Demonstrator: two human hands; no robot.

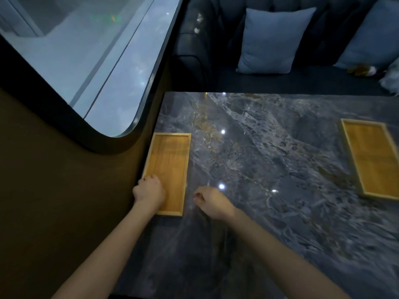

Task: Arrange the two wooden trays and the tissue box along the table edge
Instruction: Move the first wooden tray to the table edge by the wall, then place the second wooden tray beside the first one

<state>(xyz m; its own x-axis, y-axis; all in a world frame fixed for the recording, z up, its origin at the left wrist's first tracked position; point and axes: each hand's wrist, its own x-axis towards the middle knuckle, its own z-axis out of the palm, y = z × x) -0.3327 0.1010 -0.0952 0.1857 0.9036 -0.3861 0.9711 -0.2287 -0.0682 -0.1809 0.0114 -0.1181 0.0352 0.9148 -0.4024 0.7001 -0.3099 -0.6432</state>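
Two bare forearms reached in from the near edge of the counter [280, 147], a dark marbled slab with bright light spots on its gloss. Largest item beyond it: a dark sofa [302, 83] along the far edge, carrying a pale cushion [272, 42] and part of a second cushion [373, 37] toward the far right. A rounded dark-framed window [86, 61] sat in the wall along the left edge.

First wooden tray [170, 160]: empty, lying lengthwise flush against the left edge, roughly midway along it. Second wooden tray [373, 158]: empty, set at a slight angle near the right edge, well apart from the first. Tissue box: not in view.

Left hand [149, 190]: resting on the near left corner of the first wooden tray, fingers curled over its rim; whether the grip was clamped on the rim could not be told. Right hand [213, 201]: above the bare counter just right of that tray, fingers loosely curled together, holding nothing, apart from the tray.
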